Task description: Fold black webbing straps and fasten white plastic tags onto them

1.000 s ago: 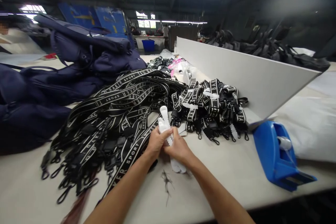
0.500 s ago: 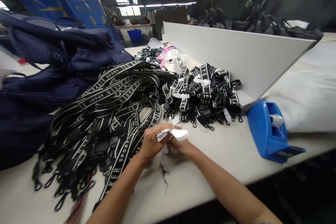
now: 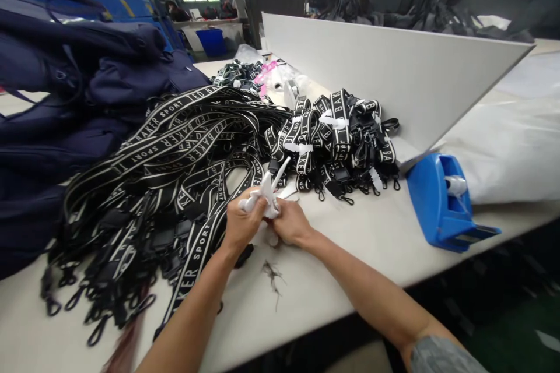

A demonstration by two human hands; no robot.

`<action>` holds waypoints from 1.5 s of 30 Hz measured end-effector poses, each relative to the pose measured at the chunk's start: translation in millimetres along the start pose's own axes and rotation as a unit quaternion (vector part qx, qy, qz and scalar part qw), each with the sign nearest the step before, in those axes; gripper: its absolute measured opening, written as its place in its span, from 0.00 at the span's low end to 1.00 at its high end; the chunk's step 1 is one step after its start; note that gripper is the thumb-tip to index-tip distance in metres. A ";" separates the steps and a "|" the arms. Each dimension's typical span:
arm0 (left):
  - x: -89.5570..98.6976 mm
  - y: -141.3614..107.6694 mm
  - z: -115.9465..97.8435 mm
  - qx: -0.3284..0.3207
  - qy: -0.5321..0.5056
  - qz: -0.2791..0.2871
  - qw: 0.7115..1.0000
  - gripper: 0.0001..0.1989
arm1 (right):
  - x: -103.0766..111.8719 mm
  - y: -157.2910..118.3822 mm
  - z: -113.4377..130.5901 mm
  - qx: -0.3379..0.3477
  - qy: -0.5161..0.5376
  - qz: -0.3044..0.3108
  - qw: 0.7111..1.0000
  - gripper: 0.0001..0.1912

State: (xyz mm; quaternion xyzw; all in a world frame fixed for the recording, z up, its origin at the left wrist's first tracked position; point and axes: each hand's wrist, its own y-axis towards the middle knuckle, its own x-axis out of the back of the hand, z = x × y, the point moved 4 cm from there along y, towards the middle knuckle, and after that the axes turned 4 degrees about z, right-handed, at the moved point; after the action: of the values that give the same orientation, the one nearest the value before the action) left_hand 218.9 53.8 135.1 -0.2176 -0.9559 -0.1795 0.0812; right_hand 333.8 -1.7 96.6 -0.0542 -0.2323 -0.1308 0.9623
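My left hand (image 3: 245, 220) and my right hand (image 3: 289, 222) are together above the table, both closed. Between them they grip a bunch of white strips (image 3: 268, 191) that fan upward; the material, thin foam or paper, I cannot make out. Close on the left lies a big heap of black straps (image 3: 179, 128) with white lettering and black hooks at their ends. Beyond my hands sit folded bundles of the same straps (image 3: 339, 134), with white bands (image 3: 301, 147) around some of them.
A blue tape dispenser (image 3: 440, 204) stands at the right near a white upright panel (image 3: 380, 64). Navy bags (image 3: 126, 81) are piled at the left. Dark loose threads (image 3: 272, 277) lie on the table (image 3: 324, 297). Further back are a tape roll (image 3: 290, 93) and more straps (image 3: 238, 76).
The white strips have turned from lying nearly flat to spreading upward between my hands. My hands have shifted slightly left and up, and the whole view has moved a little.
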 end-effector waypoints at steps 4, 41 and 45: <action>9.3 13.8 22.4 0.120 -0.102 -0.065 0.985 0.07 | -3.8 -4.4 11.6 0.050 -0.188 0.035 0.980 0.14; 27.7 16.5 55.5 0.150 -0.297 -0.167 0.928 0.16 | 43.5 18.6 -20.2 -0.036 0.158 -0.011 0.987 0.17; 23.6 13.4 55.8 0.147 -0.247 -0.173 0.942 0.17 | 43.8 15.2 -18.1 -0.039 0.105 -0.021 0.994 0.25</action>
State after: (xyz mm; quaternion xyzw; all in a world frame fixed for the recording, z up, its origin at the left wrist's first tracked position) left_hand 199.5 95.3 93.3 -0.0723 -0.9847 0.0108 -0.1584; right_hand 383.4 -0.1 100.1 -0.0728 -0.1262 -0.1652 0.9754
